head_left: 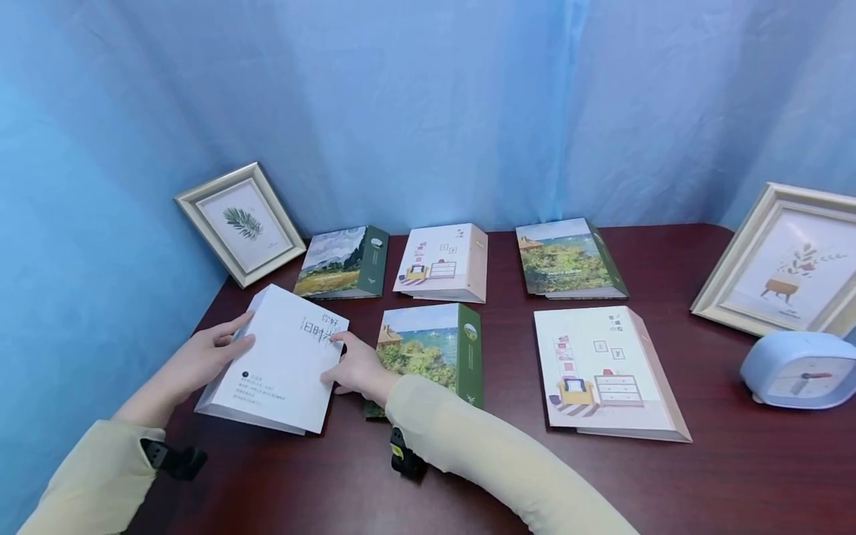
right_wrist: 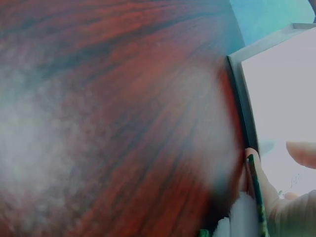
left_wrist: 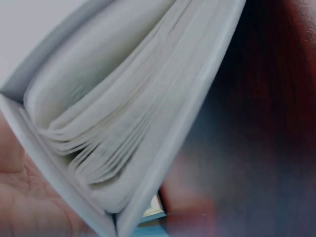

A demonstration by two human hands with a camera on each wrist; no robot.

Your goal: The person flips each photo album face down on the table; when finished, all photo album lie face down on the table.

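Observation:
A white photo album (head_left: 281, 364) with black lettering on its cover lies between both hands, left of centre in the head view. My left hand (head_left: 203, 364) holds its thick spine side, thumb on the cover. In the left wrist view the palm (left_wrist: 24, 202) lies against the spine, and loosely fanned pages (left_wrist: 118, 123) show inside the covers. My right hand (head_left: 357, 368) pinches the album's right edge, thumb on top and fingers beneath. Just beside that hand lies a green-spined landscape album (head_left: 428, 338), partly hidden by the right forearm.
Behind stand a mountain-picture album (head_left: 334, 260), a furniture-picture album (head_left: 435, 260) and a seaside album (head_left: 565, 260). A larger furniture-picture album (head_left: 602, 371) lies at right. Picture frames (head_left: 264, 267) (head_left: 718, 286) flank them, with a blue clock (head_left: 769, 364) on the dark red table (head_left: 508, 475).

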